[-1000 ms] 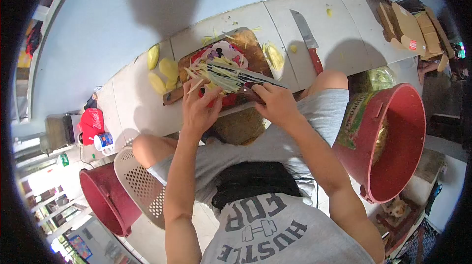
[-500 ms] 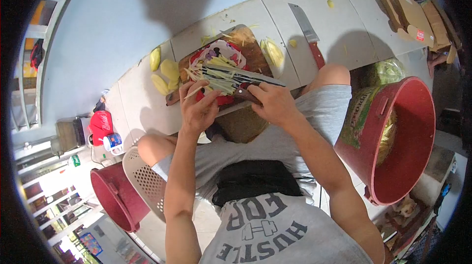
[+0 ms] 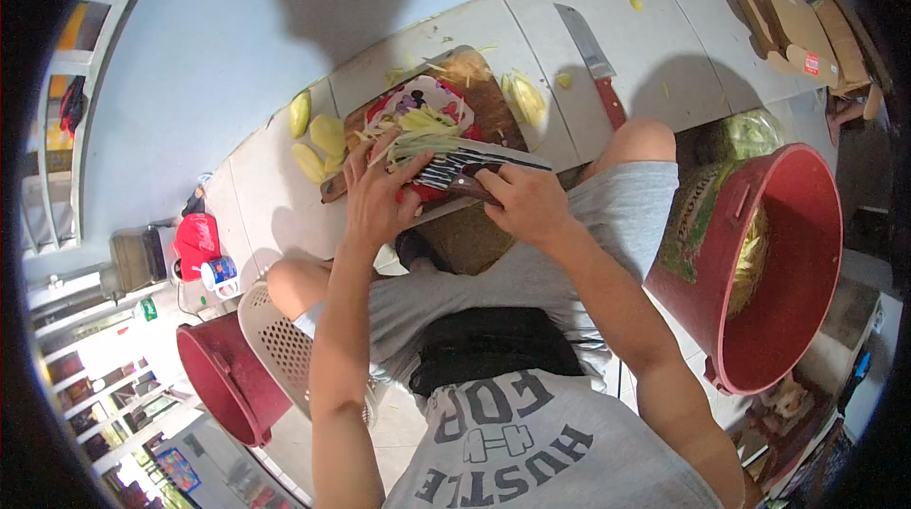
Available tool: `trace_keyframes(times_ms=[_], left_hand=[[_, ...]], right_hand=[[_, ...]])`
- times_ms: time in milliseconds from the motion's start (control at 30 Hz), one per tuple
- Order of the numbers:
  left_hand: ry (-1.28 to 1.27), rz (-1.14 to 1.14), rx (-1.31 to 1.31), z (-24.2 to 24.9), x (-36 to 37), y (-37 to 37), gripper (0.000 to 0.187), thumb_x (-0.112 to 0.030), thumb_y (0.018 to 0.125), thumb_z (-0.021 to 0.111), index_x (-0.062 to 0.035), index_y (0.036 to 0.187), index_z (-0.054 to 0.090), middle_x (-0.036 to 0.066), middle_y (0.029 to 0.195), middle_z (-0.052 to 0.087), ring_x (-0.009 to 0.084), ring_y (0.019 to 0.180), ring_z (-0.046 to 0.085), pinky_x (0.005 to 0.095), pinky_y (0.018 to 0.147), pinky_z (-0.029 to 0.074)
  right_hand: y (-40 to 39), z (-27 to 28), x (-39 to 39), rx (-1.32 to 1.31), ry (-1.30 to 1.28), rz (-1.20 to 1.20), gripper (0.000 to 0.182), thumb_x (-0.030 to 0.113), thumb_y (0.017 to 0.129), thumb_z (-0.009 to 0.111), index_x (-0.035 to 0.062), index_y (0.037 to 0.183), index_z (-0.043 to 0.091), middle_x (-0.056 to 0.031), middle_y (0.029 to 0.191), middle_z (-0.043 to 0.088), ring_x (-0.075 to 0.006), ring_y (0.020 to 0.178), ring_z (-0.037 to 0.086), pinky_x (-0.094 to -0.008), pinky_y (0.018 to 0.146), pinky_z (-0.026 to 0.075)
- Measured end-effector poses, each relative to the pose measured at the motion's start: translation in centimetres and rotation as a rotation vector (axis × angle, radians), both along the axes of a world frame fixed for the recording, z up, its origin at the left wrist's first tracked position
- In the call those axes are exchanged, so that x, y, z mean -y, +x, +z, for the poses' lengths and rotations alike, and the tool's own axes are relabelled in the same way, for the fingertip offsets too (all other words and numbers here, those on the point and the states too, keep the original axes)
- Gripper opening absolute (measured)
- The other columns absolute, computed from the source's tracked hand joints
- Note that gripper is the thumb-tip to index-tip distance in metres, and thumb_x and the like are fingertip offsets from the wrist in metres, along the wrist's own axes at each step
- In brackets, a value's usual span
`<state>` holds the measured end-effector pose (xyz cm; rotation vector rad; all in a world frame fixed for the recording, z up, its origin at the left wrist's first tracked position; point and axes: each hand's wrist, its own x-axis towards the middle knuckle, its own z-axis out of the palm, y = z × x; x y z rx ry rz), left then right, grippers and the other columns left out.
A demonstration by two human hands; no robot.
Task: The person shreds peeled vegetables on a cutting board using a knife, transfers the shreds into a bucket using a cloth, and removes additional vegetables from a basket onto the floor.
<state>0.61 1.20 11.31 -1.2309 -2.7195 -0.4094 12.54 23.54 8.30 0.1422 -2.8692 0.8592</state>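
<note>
Clenching the brown handle of a striped-blade knife point(image 3: 489, 156), the right hand point(image 3: 527, 201) sits at the near edge of the cutting board point(image 3: 495, 112). The left hand point(image 3: 375, 194) has its thumb and fingers parted against pale strips point(image 3: 418, 137) by the blade — whether they grip any, I cannot tell. The strips lie over a red patterned cloth point(image 3: 438, 96) on the board. Yellow peeled pieces point(image 3: 327, 135) rest off its left edge; a red-handled knife point(image 3: 595, 61) lies farther right on the tiled surface point(image 3: 655, 35).
</note>
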Motion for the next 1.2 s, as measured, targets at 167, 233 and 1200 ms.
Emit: trace_keyframes(times_ms=[167,233,1200], left_hand=[[-0.090,0.049,0.063,-1.1,0.0,-2.4,0.066,-0.009,0.069,0.063,-0.0355,0.129,0.068,0.009,0.154,0.044,0.0410,0.134,0.039,0.0552,0.111,0.031],[-0.104,0.072,0.085,-2.0,0.2,-3.6,0.067,-0.008,0.070,0.063,-0.0363,0.130,0.067,0.010,0.155,0.043,0.0419,0.135,0.038,0.0567,0.112,0.030],[1.779,-0.094,1.972,-3.1,4.1,-6.4,0.062,-0.010,0.105,0.041,-0.0119,0.161,0.013,0.000,0.065,0.048,0.0038,0.040,0.039,0.0191,0.034,0.035]], right_hand=[[0.5,-0.3,0.2,-0.001,0.021,-0.012,0.041,0.022,0.075,0.077,0.0125,0.114,0.066,-0.0081,0.089,0.065,-0.0285,0.078,0.068,-0.0409,0.068,0.056],[0.8,-0.4,0.3,0.015,0.027,-0.018,0.041,0.022,0.075,0.077,0.0128,0.114,0.066,-0.0081,0.089,0.066,-0.0286,0.078,0.069,-0.0411,0.067,0.056],[-0.3,-0.4,-0.4,0.107,-0.389,-0.326,0.036,0.021,0.079,0.071,0.0045,0.111,0.068,-0.0200,0.099,0.070,-0.0402,0.089,0.069,-0.0480,0.078,0.055]])
